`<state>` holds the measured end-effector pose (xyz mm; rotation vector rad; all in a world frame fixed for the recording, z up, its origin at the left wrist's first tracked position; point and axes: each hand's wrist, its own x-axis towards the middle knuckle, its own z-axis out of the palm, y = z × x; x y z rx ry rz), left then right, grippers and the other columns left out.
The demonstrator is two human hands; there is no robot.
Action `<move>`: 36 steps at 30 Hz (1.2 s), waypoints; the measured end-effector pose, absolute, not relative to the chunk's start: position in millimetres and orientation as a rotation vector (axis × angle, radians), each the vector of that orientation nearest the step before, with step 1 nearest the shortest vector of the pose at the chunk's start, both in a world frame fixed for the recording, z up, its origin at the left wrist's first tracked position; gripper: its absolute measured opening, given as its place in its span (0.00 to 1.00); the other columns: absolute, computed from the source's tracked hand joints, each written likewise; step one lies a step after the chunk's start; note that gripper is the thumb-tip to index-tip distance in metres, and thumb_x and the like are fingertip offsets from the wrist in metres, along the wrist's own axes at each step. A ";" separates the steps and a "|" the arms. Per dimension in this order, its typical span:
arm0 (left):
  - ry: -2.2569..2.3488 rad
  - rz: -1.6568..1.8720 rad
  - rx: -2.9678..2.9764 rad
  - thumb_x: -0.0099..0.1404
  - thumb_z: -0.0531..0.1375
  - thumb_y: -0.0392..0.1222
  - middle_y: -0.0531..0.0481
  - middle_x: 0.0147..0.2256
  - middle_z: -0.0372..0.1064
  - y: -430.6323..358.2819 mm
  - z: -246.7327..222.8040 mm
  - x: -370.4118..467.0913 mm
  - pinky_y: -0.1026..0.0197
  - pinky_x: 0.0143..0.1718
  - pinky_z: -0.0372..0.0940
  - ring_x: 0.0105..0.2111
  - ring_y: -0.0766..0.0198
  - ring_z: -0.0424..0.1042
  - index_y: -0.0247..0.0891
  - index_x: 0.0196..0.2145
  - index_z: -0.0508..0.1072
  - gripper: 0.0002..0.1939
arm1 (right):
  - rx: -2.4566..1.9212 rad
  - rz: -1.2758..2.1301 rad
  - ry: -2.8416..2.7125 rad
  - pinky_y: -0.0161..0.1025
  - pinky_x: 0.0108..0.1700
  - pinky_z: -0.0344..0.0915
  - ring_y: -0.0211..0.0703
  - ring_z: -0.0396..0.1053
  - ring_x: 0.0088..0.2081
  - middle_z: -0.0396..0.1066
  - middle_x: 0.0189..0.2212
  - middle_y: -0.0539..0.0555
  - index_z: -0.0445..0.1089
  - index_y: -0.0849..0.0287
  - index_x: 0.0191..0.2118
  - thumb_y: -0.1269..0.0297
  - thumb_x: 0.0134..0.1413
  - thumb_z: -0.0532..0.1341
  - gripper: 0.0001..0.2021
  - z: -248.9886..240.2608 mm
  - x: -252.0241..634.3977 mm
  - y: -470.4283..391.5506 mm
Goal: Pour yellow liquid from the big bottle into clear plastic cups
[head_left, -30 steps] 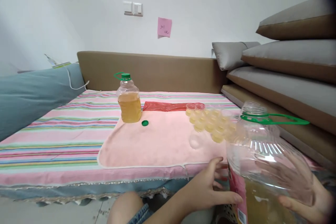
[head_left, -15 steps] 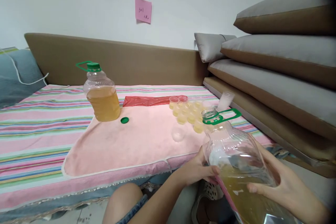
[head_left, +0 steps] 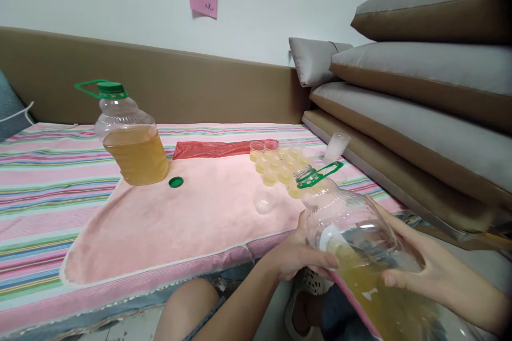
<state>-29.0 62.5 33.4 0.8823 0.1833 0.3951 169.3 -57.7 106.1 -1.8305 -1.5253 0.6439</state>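
Observation:
A large clear bottle (head_left: 360,245) of yellow liquid leans toward the left, its uncapped mouth near the small cups. My left hand (head_left: 300,256) grips its near side, while my right hand (head_left: 416,261) wraps round its far side. Several small plastic cups (head_left: 270,177) with yellow liquid stand close together beyond the mouth. One clear cup (head_left: 264,201) sits apart from them, nearer me. Behind the bottle mouth is a tilted stack of clear cups (head_left: 336,147). A second bottle (head_left: 138,154), with a green cap, stands at the left beside a loose green cap (head_left: 176,181).
A pink cloth (head_left: 160,224) lies on the striped bed cover (head_left: 36,192). Along its back edge is a red plastic bag (head_left: 216,149). Stacked cushions (head_left: 420,112) rise at the right, and a brown headboard (head_left: 180,88) runs along the wall.
The camera view has shifted, so the bed items sit farther left in it. The held bottle's mouth has moved slightly left and is tilted more toward the cups. Both hands keep their grip.

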 end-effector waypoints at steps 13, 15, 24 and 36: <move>0.261 0.502 0.705 0.38 0.75 0.43 0.43 0.51 0.67 44.3 28.4 -19.8 0.66 0.22 0.69 0.35 0.61 0.73 0.47 0.59 0.57 0.52 | -1.836 0.776 -1.580 0.46 0.61 0.55 0.53 0.49 0.66 0.42 0.69 0.49 0.45 0.42 0.68 0.50 0.42 0.69 0.48 111.9 177.5 -45.8; 0.251 0.460 0.707 0.38 0.75 0.44 0.45 0.46 0.70 44.6 27.1 -20.2 0.66 0.24 0.69 0.32 0.63 0.73 0.43 0.54 0.65 0.45 | -1.848 0.778 -1.590 0.47 0.62 0.53 0.54 0.47 0.67 0.44 0.69 0.49 0.46 0.43 0.68 0.50 0.42 0.69 0.48 113.8 177.1 -44.3; 0.263 0.427 0.721 0.39 0.76 0.41 0.46 0.37 0.73 40.1 27.7 -23.0 0.67 0.26 0.69 0.29 0.66 0.73 0.38 0.48 0.72 0.36 | -1.836 0.862 -1.512 0.48 0.60 0.58 0.55 0.48 0.66 0.45 0.68 0.49 0.48 0.41 0.67 0.52 0.45 0.68 0.45 115.6 183.1 -43.0; 0.325 0.482 0.589 0.37 0.75 0.44 0.45 0.37 0.74 30.7 23.7 -24.1 0.66 0.25 0.71 0.30 0.63 0.74 0.35 0.44 0.73 0.34 | -1.896 0.907 -1.577 0.49 0.61 0.54 0.56 0.48 0.66 0.47 0.67 0.47 0.49 0.40 0.66 0.49 0.43 0.68 0.44 127.7 172.4 -28.9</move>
